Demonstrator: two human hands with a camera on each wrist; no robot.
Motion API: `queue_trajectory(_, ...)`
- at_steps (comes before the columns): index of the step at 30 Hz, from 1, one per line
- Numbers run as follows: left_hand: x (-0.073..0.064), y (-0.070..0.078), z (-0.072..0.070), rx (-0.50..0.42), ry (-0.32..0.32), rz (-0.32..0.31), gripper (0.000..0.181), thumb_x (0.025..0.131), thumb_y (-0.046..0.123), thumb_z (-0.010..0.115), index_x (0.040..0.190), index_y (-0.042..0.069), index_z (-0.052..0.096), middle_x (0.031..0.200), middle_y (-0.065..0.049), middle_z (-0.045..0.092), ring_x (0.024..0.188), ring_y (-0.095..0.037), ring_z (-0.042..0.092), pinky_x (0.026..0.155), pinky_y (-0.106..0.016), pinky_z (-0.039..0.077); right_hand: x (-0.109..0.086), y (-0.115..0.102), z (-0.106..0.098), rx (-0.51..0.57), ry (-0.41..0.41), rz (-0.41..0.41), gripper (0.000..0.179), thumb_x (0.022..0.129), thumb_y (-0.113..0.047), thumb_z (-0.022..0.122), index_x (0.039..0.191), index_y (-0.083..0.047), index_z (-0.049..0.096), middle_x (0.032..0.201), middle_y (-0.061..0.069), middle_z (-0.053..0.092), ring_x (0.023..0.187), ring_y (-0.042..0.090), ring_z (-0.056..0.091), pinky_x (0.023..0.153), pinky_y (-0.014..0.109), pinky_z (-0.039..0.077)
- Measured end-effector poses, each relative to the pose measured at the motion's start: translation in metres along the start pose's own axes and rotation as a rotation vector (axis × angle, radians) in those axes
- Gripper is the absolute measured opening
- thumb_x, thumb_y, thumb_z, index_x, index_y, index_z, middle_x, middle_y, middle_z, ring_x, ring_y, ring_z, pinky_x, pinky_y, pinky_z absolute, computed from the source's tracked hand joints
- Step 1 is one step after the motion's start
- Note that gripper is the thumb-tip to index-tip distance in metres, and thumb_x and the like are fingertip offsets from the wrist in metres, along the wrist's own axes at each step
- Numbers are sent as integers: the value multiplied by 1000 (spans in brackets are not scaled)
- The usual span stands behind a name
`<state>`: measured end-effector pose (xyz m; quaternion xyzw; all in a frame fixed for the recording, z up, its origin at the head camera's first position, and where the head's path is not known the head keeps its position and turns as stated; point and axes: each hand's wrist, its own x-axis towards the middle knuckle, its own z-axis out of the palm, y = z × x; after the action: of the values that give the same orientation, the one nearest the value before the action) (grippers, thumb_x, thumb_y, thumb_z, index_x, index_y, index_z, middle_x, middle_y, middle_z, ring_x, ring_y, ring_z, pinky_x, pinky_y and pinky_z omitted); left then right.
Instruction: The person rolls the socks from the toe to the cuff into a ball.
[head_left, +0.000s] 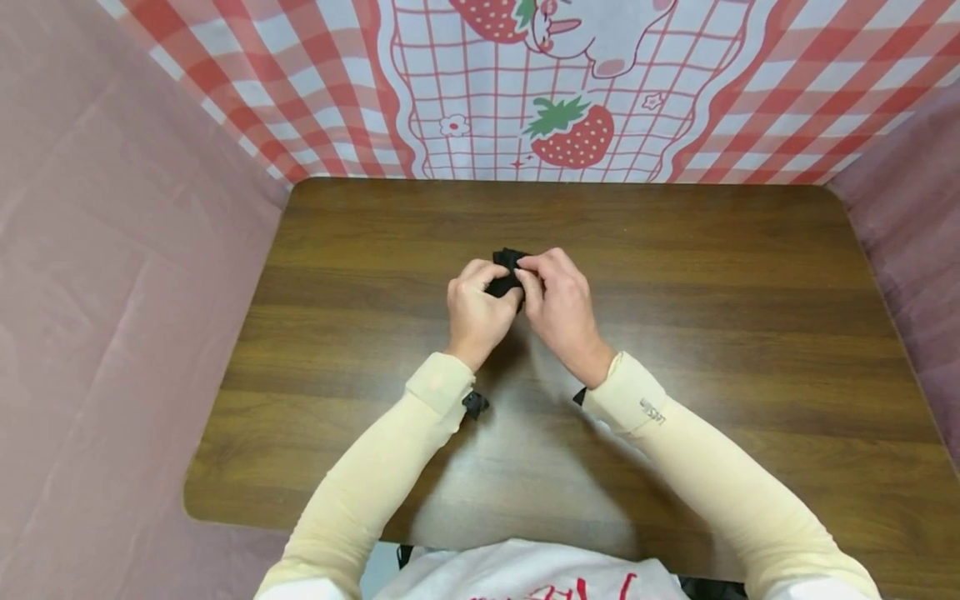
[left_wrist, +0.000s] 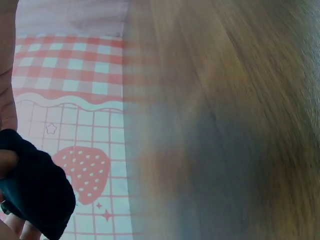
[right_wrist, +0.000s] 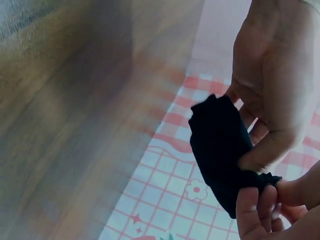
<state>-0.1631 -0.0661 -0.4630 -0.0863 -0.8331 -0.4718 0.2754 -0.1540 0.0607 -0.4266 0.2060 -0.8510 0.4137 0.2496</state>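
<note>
Both hands hold a small rolled bundle of black cloth above the middle of the table. My left hand grips its near left side between thumb and fingers. On the other side, my right hand pinches the edge with thumb and fingertips. The right wrist view shows the black cloth as a thick, short roll with a ruffled edge, the left thumb lying against it. Part of the black cloth also appears at the left of the left wrist view. What kind of cloth item it is, I cannot tell.
The brown wooden table spreads under the arms. Behind it hangs a red-and-white checked cloth with strawberry prints, and pink fabric covers the sides. A small black device sits at the left cuff.
</note>
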Motion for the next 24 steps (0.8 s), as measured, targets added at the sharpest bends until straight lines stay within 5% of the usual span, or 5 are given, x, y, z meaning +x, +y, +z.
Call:
queue_trajectory(7,3,-2,3,-261,106,-103,14,72,-7,76,86,-4,76,89,-11,71,84,-21,68,76,-34,55,-5,-2,0,122,-15,60,22,92,5,64,114,6,69,98,18,60,84,27,60,74,36,50)
queue_trajectory(15,5,24,-11,-401,174,-216,12,70,-17,71,82,-15,69,82,-24,69,70,-26,62,68,-43,53,-6,1,1,204,-3,142,10,88,-2,74,92,5,67,91,14,64,78,21,66,70,23,52)
queue_trajectory(19,6,20,-11,-503,183,-297,10,71,-16,74,80,-14,69,78,-21,68,63,-14,60,63,-28,50,-7,9,-1,177,-49,66,8,88,-3,74,90,3,69,93,12,67,74,18,64,66,24,50)
queue_trajectory(24,5,0,-1,-642,189,-373,12,71,-15,74,78,-6,70,77,-11,68,66,-6,61,63,-22,51,-6,21,-6,107,-124,-145,9,87,3,72,96,3,69,102,16,67,84,24,60,69,33,48)
